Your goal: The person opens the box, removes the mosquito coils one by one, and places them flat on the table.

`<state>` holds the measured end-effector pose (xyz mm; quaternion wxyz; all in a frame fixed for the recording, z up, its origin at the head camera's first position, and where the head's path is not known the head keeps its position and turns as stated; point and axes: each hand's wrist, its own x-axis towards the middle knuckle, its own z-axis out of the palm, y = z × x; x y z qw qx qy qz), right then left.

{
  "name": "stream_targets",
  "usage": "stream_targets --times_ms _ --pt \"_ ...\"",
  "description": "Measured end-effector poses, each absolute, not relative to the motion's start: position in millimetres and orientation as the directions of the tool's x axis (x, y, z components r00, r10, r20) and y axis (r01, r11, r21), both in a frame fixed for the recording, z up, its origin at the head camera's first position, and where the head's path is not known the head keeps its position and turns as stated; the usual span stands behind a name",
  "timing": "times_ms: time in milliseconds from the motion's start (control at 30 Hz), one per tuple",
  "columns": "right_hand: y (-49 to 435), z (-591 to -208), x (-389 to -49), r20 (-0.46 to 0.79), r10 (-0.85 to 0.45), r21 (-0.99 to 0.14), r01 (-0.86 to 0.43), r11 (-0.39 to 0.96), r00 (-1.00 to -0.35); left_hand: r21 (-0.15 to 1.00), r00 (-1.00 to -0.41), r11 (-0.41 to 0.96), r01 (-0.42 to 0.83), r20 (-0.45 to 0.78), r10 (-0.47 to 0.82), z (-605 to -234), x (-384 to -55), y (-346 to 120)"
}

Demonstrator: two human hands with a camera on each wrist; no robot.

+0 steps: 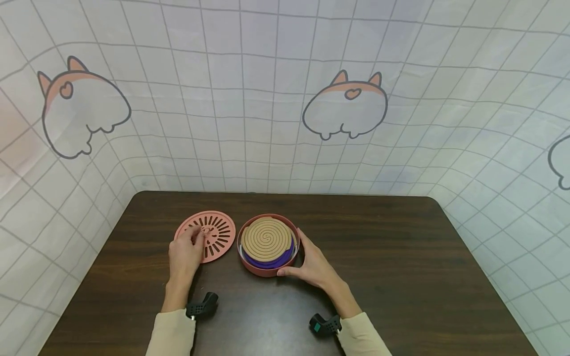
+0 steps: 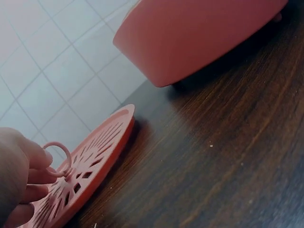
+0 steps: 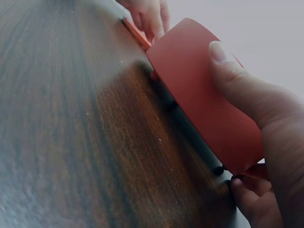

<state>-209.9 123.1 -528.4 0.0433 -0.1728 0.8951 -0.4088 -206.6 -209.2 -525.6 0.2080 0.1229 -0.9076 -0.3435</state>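
A round pink slotted lid (image 1: 222, 227) lies on the table, left of a round reddish mosquito coil box (image 1: 257, 270). In the left wrist view, a small ring handle (image 2: 68, 151) rises from the lid's middle. My left hand (image 1: 184, 254) pinches that ring between thumb and fingers. Inside the box sits a tan spiral mosquito coil (image 1: 267, 239), with a purple layer (image 1: 271, 263) under it. My right hand (image 1: 315, 264) grips the box's right side, thumb along the near wall and fingers round the far side. Short feet show beneath the box in the right wrist view.
The dark wooden table (image 1: 383, 257) has rounded far corners. A white grid-patterned curtain (image 1: 258, 123) with cartoon animals hangs behind and around it. Black wrist cameras (image 1: 202, 305) are strapped to both forearms.
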Motion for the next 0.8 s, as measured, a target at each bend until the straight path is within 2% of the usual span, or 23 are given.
stream_targets --times_ms 400,800 --pt "124 -529 -209 0.068 -0.34 -0.748 -0.273 0.605 -0.938 0.674 -0.827 0.737 0.042 0.437 -0.353 -518 -207 -206" --pt "123 -529 -209 0.063 -0.341 -0.749 -0.271 0.605 -0.938 0.739 -0.799 0.662 0.127 0.471 -0.373 -509 -207 -197"
